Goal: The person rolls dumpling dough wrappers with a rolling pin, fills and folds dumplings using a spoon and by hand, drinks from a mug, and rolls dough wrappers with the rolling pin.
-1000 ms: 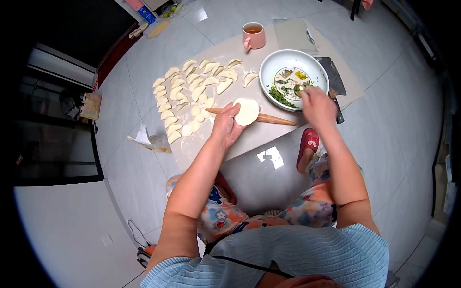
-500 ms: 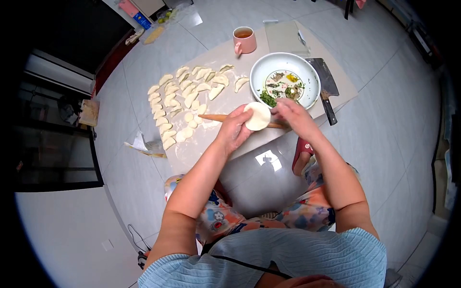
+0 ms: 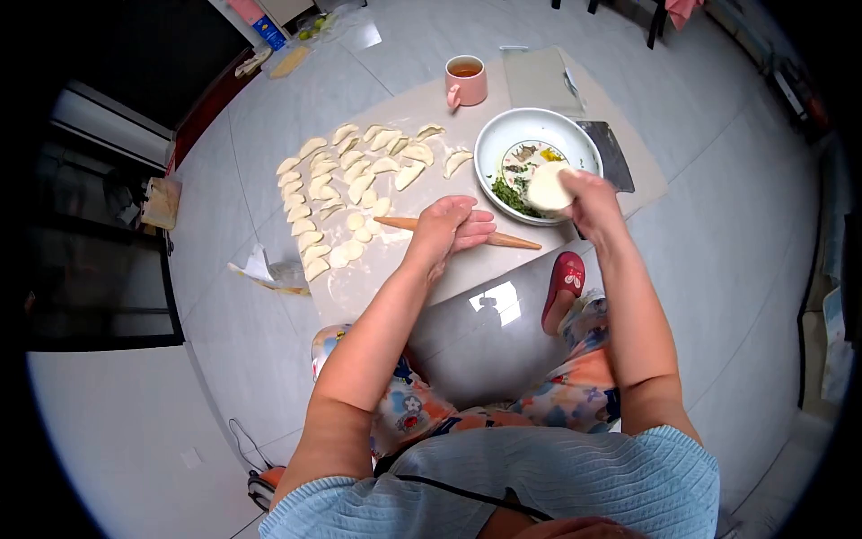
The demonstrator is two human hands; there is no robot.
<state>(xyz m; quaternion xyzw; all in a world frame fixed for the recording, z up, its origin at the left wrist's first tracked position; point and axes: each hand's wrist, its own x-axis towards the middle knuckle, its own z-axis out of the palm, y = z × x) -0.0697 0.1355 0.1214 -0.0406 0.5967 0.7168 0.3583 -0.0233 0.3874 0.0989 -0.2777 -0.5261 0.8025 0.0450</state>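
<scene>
My right hand grips a round dumpling wrapper by its edge, over the near right side of a white bowl. Chopped green filling lies in that bowl, partly hidden by the wrapper. Palm up and holding nothing, my left hand has its fingers stretched out above a wooden rolling pin. Left of it lie several small flattened dough pieces and rows of folded dumplings on the floured board.
A pink mug of brown liquid stands at the back beside a clear flat lid. The dark blade of a cleaver shows right of the bowl, its handle mostly hidden. A red slipper is below the board's edge.
The wrapper has passed from my left hand to my right and moved rightward over the bowl. My left hand has opened out. The view has shifted slightly.
</scene>
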